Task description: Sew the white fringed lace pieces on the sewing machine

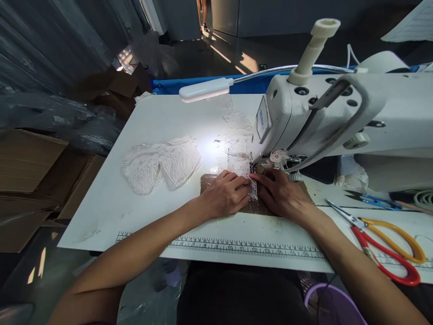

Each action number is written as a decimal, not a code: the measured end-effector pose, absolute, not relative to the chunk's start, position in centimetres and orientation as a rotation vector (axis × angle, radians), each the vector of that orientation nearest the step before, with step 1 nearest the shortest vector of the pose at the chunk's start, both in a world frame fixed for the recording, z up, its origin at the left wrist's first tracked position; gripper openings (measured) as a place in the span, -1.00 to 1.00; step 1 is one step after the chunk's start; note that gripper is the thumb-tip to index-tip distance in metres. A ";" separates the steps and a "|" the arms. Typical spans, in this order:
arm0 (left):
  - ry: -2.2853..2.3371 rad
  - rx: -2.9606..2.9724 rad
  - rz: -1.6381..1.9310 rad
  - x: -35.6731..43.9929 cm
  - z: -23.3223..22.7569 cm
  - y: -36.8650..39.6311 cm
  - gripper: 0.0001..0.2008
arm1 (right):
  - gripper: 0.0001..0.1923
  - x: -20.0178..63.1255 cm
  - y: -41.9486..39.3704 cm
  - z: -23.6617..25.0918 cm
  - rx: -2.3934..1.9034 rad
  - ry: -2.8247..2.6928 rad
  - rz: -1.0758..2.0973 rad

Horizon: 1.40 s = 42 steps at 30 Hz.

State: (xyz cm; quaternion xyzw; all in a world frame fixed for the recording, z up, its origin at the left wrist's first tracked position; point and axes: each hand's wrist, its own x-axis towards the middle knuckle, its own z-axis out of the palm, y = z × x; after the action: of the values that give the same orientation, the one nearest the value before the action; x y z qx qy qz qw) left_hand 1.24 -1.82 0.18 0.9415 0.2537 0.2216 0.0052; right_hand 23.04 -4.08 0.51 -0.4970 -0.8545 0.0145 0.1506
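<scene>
A strip of white lace (238,164) lies on the worktop (111,212), running under the needle end of a white sewing machine (277,108). The person's left hand (226,194) rests palm down on its near end, fingers bent; whether they pinch the fabric cannot be told. The right hand (284,194) is beside the needle area, index finger reaching to the lace's edge, the other fingers curled and partly hidden, so its grip cannot be told either. Beneath both hands is a brown panel (260,207).

To the left, well apart from the hands, lies a separate ruffled white lace piece (162,164). A slim white lamp (204,89) on a bendable metal neck lights the area between. A printed ruler (237,247) runs along the near edge. At right are scissors (356,221) with one orange and one red handle, and blue-handled snips (379,201). Cardboard boxes (29,158) stand at far left.
</scene>
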 end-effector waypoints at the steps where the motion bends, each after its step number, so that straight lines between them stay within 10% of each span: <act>1: 0.802 2.938 0.710 1.3 0.1 -1.8 -0.77 | -0.60 23.2 -4.1 0.5 -1.414 -2.432 0.086; 9: 0.807 2.848 0.767 1.2 -0.3 -1.5 -0.78 | -0.69 25.4 -4.3 1.0 -1.475 -2.101 0.561; 24: 0.862 2.394 1.254 1.5 0.5 -0.3 -0.86 | -0.81 25.3 -4.5 1.2 -1.381 -1.971 0.545; 42: 0.626 2.972 0.860 1.3 0.3 -0.7 -0.84 | -0.62 24.6 -4.9 -0.4 -1.258 -2.293 0.325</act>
State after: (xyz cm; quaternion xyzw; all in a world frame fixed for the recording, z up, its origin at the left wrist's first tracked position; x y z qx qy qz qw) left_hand 1.32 -0.68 0.33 0.9414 0.1985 0.2726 -0.0075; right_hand 24.56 -4.90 -0.44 -0.4620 -0.8424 0.1195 0.2504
